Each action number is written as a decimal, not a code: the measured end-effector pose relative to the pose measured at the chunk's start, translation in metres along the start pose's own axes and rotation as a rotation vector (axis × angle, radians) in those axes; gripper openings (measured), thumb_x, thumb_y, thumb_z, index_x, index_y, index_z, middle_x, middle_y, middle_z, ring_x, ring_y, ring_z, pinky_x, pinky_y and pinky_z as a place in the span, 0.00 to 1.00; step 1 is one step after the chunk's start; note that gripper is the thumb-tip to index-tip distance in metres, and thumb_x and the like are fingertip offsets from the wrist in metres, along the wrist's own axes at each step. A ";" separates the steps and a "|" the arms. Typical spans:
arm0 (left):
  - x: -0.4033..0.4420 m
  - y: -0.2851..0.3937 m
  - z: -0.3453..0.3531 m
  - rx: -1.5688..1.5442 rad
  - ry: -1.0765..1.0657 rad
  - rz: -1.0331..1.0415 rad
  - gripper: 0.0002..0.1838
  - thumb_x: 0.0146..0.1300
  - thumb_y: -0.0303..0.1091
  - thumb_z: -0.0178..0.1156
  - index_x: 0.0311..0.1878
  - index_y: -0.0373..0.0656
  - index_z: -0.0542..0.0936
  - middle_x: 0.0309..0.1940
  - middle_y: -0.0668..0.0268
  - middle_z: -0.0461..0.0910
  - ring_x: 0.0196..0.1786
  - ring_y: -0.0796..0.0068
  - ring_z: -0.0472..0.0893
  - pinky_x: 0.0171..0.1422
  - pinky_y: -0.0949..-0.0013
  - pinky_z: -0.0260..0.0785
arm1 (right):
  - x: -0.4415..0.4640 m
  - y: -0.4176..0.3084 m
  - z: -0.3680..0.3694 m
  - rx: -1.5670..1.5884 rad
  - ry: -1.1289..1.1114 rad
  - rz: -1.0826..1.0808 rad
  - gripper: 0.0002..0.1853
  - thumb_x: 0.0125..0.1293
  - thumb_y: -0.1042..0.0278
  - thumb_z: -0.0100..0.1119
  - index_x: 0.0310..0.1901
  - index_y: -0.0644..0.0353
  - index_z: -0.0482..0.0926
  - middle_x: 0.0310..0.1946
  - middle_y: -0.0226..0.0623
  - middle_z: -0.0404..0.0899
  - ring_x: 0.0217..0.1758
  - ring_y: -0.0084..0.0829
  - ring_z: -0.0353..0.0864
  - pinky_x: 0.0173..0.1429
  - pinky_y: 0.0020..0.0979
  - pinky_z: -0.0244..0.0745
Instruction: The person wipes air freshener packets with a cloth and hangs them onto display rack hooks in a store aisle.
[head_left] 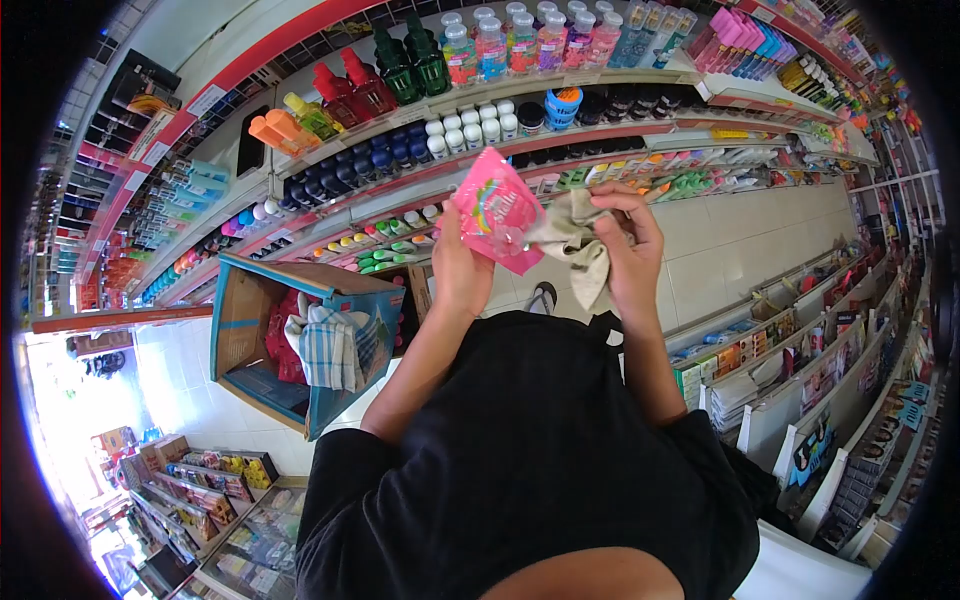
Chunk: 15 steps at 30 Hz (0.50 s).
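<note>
My left hand [464, 262] grips a pink plastic packet [497, 208] by its left edge, holding it up in front of the shelves. Printed on the packet are a rainbow and white lettering. A crumpled beige cloth [578, 245] is bunched in my right hand [632, 245], its fingers closed around the upper right of the fabric. The cloth touches or overlaps the right side of the packet, and a loose corner hangs down.
Shelves ahead carry several bottles [520, 45] and rows of roll-ons [470, 130]. At left stands an open cardboard box [250, 330] with a checked cloth [330, 345] and pink packets [285, 350] inside. Stocked racks [800, 400] line the right side. Tiled floor [740, 240] lies between.
</note>
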<state>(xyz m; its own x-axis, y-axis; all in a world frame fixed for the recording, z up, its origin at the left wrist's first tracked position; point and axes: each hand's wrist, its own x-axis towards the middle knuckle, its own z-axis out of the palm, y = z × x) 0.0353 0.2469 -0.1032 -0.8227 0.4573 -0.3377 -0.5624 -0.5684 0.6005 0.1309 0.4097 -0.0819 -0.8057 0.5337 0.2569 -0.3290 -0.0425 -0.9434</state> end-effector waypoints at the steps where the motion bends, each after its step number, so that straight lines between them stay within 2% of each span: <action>1: -0.003 -0.001 0.006 -0.001 -0.003 -0.001 0.25 0.74 0.51 0.38 0.62 0.41 0.65 0.58 0.60 0.71 0.60 0.68 0.73 0.62 0.59 0.68 | 0.003 -0.005 0.011 -0.002 0.002 -0.002 0.17 0.55 0.74 0.65 0.48 0.61 0.78 0.49 0.39 0.74 0.54 0.35 0.74 0.59 0.33 0.67; 3: -0.015 -0.003 0.018 0.108 0.045 -0.060 0.25 0.74 0.51 0.38 0.61 0.40 0.66 0.57 0.61 0.72 0.58 0.69 0.74 0.59 0.62 0.70 | 0.010 -0.018 0.037 -0.478 -0.331 -0.396 0.20 0.55 0.73 0.64 0.51 0.59 0.78 0.55 0.39 0.74 0.61 0.39 0.71 0.64 0.39 0.64; 4: -0.023 0.001 0.005 0.870 -0.138 0.252 0.26 0.74 0.52 0.39 0.61 0.39 0.66 0.56 0.61 0.73 0.57 0.70 0.75 0.58 0.64 0.71 | 0.008 -0.015 0.046 -0.481 -0.332 -0.401 0.20 0.55 0.73 0.64 0.51 0.59 0.78 0.55 0.39 0.74 0.61 0.39 0.71 0.64 0.39 0.64; 5: -0.019 0.005 0.003 0.868 -0.139 0.256 0.26 0.74 0.52 0.39 0.61 0.39 0.66 0.56 0.61 0.73 0.57 0.70 0.75 0.58 0.64 0.71 | 0.001 -0.009 0.055 -0.632 -0.423 -0.427 0.19 0.56 0.74 0.62 0.52 0.57 0.78 0.58 0.38 0.73 0.63 0.41 0.70 0.67 0.41 0.61; 6: -0.013 0.009 0.005 0.484 -0.014 0.065 0.26 0.74 0.52 0.38 0.61 0.39 0.66 0.55 0.61 0.73 0.57 0.69 0.75 0.58 0.63 0.70 | -0.006 -0.005 0.059 -0.782 -0.515 -0.451 0.19 0.57 0.74 0.59 0.53 0.54 0.79 0.61 0.36 0.72 0.66 0.42 0.68 0.69 0.43 0.58; 7: -0.007 0.015 0.006 0.097 0.102 -0.118 0.27 0.74 0.52 0.38 0.61 0.39 0.66 0.55 0.61 0.74 0.57 0.68 0.75 0.59 0.62 0.70 | -0.008 -0.002 0.055 -0.783 -0.519 -0.463 0.19 0.57 0.74 0.59 0.53 0.54 0.79 0.61 0.36 0.72 0.66 0.42 0.68 0.69 0.43 0.58; 8: 0.002 0.020 -0.003 -0.169 -0.202 -0.101 0.27 0.74 0.53 0.39 0.61 0.39 0.66 0.56 0.60 0.74 0.58 0.66 0.74 0.62 0.59 0.67 | -0.008 0.001 0.046 -0.852 -0.566 -0.495 0.20 0.55 0.75 0.60 0.52 0.55 0.79 0.61 0.36 0.72 0.68 0.40 0.65 0.70 0.44 0.57; 9: 0.003 0.025 -0.004 -0.169 -0.206 -0.096 0.27 0.74 0.53 0.39 0.61 0.39 0.66 0.56 0.60 0.74 0.58 0.66 0.74 0.62 0.59 0.67 | -0.011 0.003 0.036 -0.921 -0.611 -0.519 0.20 0.54 0.76 0.61 0.51 0.56 0.80 0.61 0.35 0.72 0.70 0.39 0.63 0.71 0.45 0.55; 11: 0.005 0.032 -0.003 -0.179 -0.118 0.044 0.27 0.73 0.52 0.39 0.62 0.39 0.66 0.58 0.60 0.72 0.60 0.64 0.73 0.65 0.56 0.64 | -0.011 0.015 0.019 -0.911 -0.575 -0.536 0.20 0.53 0.78 0.59 0.50 0.57 0.80 0.59 0.37 0.74 0.67 0.41 0.66 0.70 0.45 0.58; 13: 0.002 0.037 0.001 -0.184 -0.099 0.107 0.27 0.73 0.52 0.40 0.62 0.38 0.66 0.59 0.59 0.71 0.63 0.64 0.71 0.68 0.56 0.61 | -0.011 0.031 0.001 -0.671 -0.373 -0.255 0.17 0.58 0.80 0.54 0.50 0.60 0.79 0.59 0.40 0.74 0.64 0.40 0.71 0.68 0.42 0.63; 15: 0.000 0.041 0.000 -0.179 -0.064 0.093 0.26 0.74 0.51 0.38 0.62 0.39 0.65 0.61 0.59 0.70 0.63 0.62 0.70 0.69 0.53 0.60 | -0.001 0.023 -0.009 -0.472 -0.053 -0.042 0.16 0.60 0.83 0.52 0.49 0.62 0.79 0.57 0.43 0.75 0.62 0.37 0.73 0.66 0.39 0.65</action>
<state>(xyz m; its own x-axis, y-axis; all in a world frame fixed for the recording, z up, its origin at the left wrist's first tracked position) 0.0117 0.2234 -0.0788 -0.8682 0.4364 -0.2361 -0.4944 -0.7201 0.4869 0.1289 0.4158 -0.1064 -0.8246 0.4821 0.2959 -0.1124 0.3731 -0.9209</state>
